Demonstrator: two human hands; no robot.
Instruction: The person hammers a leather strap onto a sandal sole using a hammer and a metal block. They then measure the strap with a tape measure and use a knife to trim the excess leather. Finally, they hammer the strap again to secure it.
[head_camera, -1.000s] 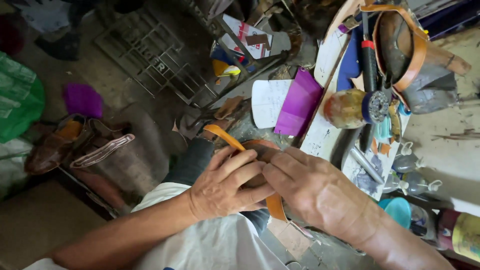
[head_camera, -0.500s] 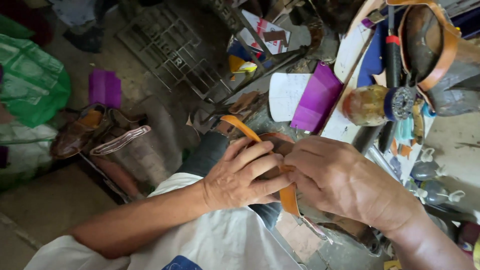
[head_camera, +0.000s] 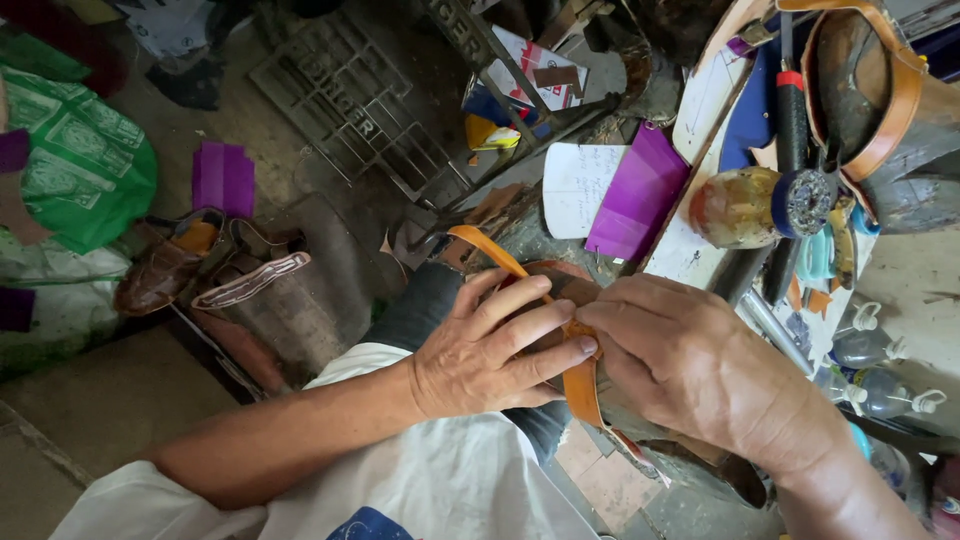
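Orange leather strap (head_camera: 580, 385) stays pinched by left hand (head_camera: 490, 350) and right hand (head_camera: 690, 365); view shifted slightly

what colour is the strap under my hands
Tan orange strap, clearest in the head view.

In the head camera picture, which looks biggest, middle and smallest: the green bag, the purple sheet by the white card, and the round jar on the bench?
1. Green bag, cut off by the frame.
2. Purple sheet.
3. Round jar.
The sheet and jar look fairly close, and differing nearness to the camera makes true sizes unsure.
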